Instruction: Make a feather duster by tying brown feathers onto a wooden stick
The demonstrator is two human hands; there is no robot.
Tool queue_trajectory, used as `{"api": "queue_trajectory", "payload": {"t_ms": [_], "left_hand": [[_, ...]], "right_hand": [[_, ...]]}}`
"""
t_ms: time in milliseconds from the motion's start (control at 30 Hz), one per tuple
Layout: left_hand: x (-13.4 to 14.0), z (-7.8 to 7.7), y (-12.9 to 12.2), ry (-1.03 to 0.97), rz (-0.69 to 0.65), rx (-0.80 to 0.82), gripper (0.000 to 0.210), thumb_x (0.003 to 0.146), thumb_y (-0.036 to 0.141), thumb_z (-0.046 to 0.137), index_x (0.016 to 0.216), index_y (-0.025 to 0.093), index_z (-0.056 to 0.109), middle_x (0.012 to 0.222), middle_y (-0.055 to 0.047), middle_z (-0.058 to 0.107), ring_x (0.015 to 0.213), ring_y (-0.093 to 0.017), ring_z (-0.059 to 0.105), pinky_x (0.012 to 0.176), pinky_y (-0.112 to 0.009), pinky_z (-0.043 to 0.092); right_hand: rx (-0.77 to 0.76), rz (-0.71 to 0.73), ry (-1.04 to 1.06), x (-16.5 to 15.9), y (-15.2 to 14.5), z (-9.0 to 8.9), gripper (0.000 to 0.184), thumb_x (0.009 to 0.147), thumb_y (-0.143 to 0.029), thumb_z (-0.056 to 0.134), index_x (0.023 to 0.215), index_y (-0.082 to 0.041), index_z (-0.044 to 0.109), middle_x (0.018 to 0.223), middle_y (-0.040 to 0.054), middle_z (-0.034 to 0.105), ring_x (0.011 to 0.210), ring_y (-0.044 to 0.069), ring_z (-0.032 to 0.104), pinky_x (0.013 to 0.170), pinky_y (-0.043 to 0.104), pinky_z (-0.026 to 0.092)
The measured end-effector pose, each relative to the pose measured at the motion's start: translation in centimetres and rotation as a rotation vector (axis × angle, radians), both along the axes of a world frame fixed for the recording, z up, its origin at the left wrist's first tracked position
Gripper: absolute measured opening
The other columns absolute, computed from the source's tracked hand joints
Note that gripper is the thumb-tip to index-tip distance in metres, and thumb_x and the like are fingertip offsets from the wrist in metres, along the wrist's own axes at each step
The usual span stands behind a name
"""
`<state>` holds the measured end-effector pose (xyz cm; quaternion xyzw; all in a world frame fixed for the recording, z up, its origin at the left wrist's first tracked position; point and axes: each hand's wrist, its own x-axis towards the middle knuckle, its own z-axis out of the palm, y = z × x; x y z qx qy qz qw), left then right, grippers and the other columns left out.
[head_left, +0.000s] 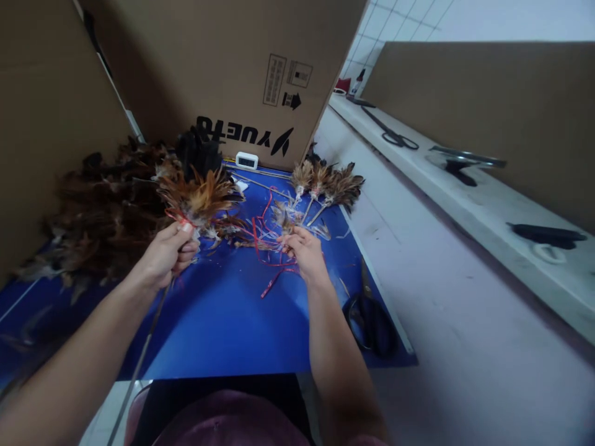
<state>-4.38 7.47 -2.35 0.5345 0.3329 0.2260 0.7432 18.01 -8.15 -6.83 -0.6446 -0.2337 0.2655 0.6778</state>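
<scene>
My left hand [170, 254] is closed round the neck of a feather duster [199, 198], whose brown and black feathers fan out above the fist. Red string [179, 217] circles the base of its feathers. Its thin stick [146, 347] slants down toward my lap. Over the table's middle my right hand [300, 248] is pinched, thumb against fingers, at a small tuft of feathers [287, 222]. Pink-red plastic strings [255, 238] and loose feather bits lie tangled beside these fingers; some strands pass behind them.
Loose feathers [106, 210] heap at the left of the blue table [223, 334]. Several small feather bundles on sticks [325, 186] lie at the back right. Black-handled scissors [369, 316] rest near the right edge. A large cardboard box [223, 68] and small white display [246, 161] stand behind.
</scene>
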Motion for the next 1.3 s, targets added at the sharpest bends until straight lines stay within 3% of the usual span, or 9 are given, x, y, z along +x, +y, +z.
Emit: {"api": "queue_trajectory", "payload": {"t_ms": [167,333,400,567,700,800,933,1167,1300], "left_hand": [[0.6,-1.4,0.4,0.01,0.005,0.001,0.031,0.085,0.037,0.056,0.073,0.022,0.032,0.05,0.01,0.032,0.033,-0.002,0.019,0.031,-0.01,0.014],[-0.7,-1.6,1.4,-0.001,0.036,0.009,0.03,0.085,0.037,0.055,0.073,0.022,0.031,0.051,0.009,0.032,0.032,-0.002,0.018,0.031,-0.011,0.013],[-1.3,-1.3,1.8,-0.002,0.065,0.029,0.03,0.085,0.036,0.055,0.072,0.022,0.031,0.051,0.009,0.031,0.032,-0.002,0.018,0.031,-0.011,0.012],[-2.1,-0.9,2.3,-0.024,0.105,0.045,0.03,0.084,0.036,0.054,0.071,0.021,0.032,0.051,0.01,0.03,0.033,-0.002,0.019,0.032,-0.011,0.013],[-2.0,-1.2,2.4,-0.04,0.104,0.033,0.032,0.083,0.038,0.057,0.072,0.021,0.033,0.051,0.01,0.031,0.034,-0.001,0.019,0.032,-0.01,0.013],[-1.9,-1.5,2.5,-0.04,0.112,0.012,0.032,0.083,0.04,0.057,0.073,0.021,0.033,0.051,0.01,0.031,0.034,-0.001,0.018,0.032,-0.01,0.013],[-1.7,-1.7,2.7,-0.04,0.122,0.004,0.03,0.085,0.039,0.055,0.073,0.021,0.033,0.051,0.01,0.032,0.034,-0.001,0.017,0.031,-0.01,0.012],[-1.8,-1.7,2.8,-0.033,0.146,-0.001,0.026,0.086,0.036,0.053,0.074,0.021,0.035,0.051,0.01,0.033,0.033,-0.001,0.019,0.032,-0.01,0.012],[-1.6,-1.8,2.7,-0.018,0.135,0.009,0.026,0.086,0.037,0.053,0.075,0.021,0.036,0.05,0.01,0.033,0.033,-0.002,0.019,0.032,-0.01,0.012]], "right_hand": [[-0.081,0.079,-0.154,-0.9,0.2,-0.3,0.014,0.063,-0.024,0.062,0.075,-0.018,0.059,0.063,-0.0013,0.065,0.048,0.009,0.049,0.047,0.021,0.037],[-0.197,0.429,-0.409,-3.7,1.2,-0.7,0.02,0.075,-0.027,0.062,0.092,-0.018,0.067,0.077,0.0008,0.068,0.059,0.011,0.058,0.058,0.024,0.044],[-0.227,0.495,-0.571,-4.4,2.2,-0.4,0.019,0.081,-0.026,0.057,0.096,-0.02,0.068,0.089,0.0028,0.069,0.068,0.012,0.06,0.065,0.025,0.046],[-0.34,0.29,-1.013,-4.0,6.9,1.3,0.025,0.088,-0.015,0.046,0.1,-0.018,0.068,0.101,0.0067,0.066,0.096,0.017,0.059,0.089,0.03,0.042],[-0.522,0.332,-1.213,-3.4,11.7,1.6,0.029,0.089,-0.015,0.043,0.104,-0.017,0.067,0.112,0.0101,0.063,0.108,0.023,0.052,0.095,0.035,0.038],[-0.654,0.367,-1.181,-3.3,14.1,0.9,0.028,0.084,-0.015,0.049,0.105,-0.017,0.067,0.115,0.0156,0.062,0.111,0.029,0.05,0.093,0.041,0.038],[-0.643,0.394,-1.077,-2.7,15.2,0.3,0.021,0.077,-0.012,0.056,0.09,-0.017,0.071,0.1,0.0145,0.069,0.101,0.027,0.058,0.088,0.037,0.041],[-0.441,0.352,-0.814,-1.4,13.7,0.3,0.03,0.084,-0.028,0.049,0.106,-0.014,0.065,0.079,0.0029,0.069,0.071,0.014,0.061,0.069,0.026,0.047],[-0.144,0.342,-0.327,-2.1,12.3,0.6,0.033,0.067,-0.028,0.065,0.098,-0.017,0.065,0.072,-0.0013,0.066,0.068,0.011,0.06,0.072,0.027,0.047]]}}
